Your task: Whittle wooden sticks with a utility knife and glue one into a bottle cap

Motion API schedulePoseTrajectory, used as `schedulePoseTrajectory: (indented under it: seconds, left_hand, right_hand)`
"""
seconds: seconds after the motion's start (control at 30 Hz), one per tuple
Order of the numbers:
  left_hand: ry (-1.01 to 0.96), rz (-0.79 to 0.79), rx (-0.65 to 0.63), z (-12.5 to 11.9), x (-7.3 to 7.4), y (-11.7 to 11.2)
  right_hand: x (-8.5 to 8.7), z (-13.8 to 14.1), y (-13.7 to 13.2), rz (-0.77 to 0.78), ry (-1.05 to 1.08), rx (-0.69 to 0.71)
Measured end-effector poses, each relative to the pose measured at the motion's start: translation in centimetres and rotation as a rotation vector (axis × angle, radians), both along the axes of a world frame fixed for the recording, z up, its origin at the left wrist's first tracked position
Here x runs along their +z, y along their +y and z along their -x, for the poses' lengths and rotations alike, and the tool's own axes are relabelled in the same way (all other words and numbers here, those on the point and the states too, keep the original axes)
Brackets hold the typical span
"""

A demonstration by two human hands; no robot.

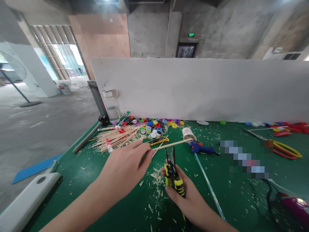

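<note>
At a green worktable (116,203), a person's right hand (184,190) grips black-and-yellow pliers (172,170), nearer the viewer than the blue glue gun (205,149) and to its left, the tool's jaws parted and pointing away; the left hand (130,161), farther left of the glue gun, pinches a pale wooden stick (178,142) between thumb and fingers. The stick slants across by the jaw tips, its free end close to the glue gun's left end; whether it touches the jaws cannot be told. Wood shavings (158,180) lie scattered to the gun's near left, and a clear rod (209,185) stretches from just below the gun toward the viewer. Well to the gun's right is a hand tool (257,135) with red and yellow handles; to its left, a utility knife (158,141) and, farther left, a heap of loose sticks (120,135). Just beyond the gun, a white paper cup (187,132) lies tipped. Colorful bottle caps (151,123) crowd the table beyond the gun's left, before a long white panel (200,90). Farthest back, above the gun, glows a green exit sign (191,34)
</note>
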State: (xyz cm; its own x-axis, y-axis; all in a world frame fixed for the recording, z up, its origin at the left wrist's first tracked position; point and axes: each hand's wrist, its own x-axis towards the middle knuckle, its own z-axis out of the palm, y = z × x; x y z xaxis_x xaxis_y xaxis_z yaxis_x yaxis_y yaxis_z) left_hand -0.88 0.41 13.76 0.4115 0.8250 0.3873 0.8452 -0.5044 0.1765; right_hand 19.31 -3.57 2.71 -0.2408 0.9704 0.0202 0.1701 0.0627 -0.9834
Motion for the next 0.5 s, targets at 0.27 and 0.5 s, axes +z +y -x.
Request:
schedulePoseTrajectory:
  seconds: [0.27, 0.5]
  left_hand:
    - [0.09, 0.095, 0.076, -0.3, -0.6, 1.1]
    - [0.119, 0.124, 0.105, -0.4, -1.0, 1.1]
  right_hand:
    - [0.7, 1.2, 1.5, -0.024, 0.025, 0.036]
    - [0.5, 1.6, 2.1, 0.017, 0.077, 0.051]
